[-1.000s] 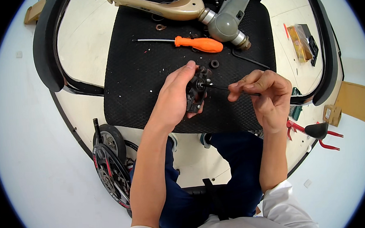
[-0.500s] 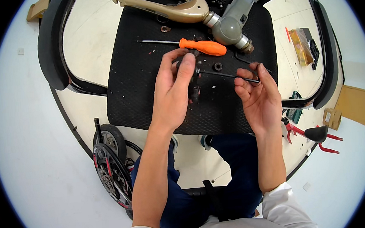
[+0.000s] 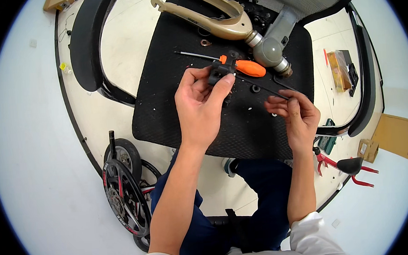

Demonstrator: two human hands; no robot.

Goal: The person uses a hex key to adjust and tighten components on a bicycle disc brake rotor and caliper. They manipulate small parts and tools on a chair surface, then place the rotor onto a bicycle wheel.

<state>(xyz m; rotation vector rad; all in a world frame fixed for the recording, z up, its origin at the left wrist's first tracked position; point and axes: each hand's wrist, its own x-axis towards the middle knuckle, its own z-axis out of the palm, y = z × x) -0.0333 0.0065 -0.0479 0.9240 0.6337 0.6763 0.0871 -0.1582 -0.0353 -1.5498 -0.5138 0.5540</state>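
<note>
My left hand (image 3: 200, 106) grips a small black mechanical part (image 3: 219, 72) between thumb and fingers, held above a black chair seat (image 3: 175, 110). A thin black rod (image 3: 262, 84) runs from that part to my right hand (image 3: 294, 115), which pinches its far end. An orange-handled screwdriver (image 3: 242, 66) lies on the seat just beyond the part. A tan fork-shaped frame piece (image 3: 211, 19) joined to a grey metal tube (image 3: 274, 46) rests at the seat's far side.
Small washers (image 3: 256, 88) and specks lie loose on the seat. Black armrests (image 3: 87, 46) flank it. A small wheel with red trim (image 3: 124, 193) sits on the floor at left, red-handled pliers (image 3: 346, 165) and a yellowish box (image 3: 338, 68) at right.
Both hands have moved away from me across the seat, toward the screwdriver. They have drawn apart, and the thin rod now spans the gap between them.
</note>
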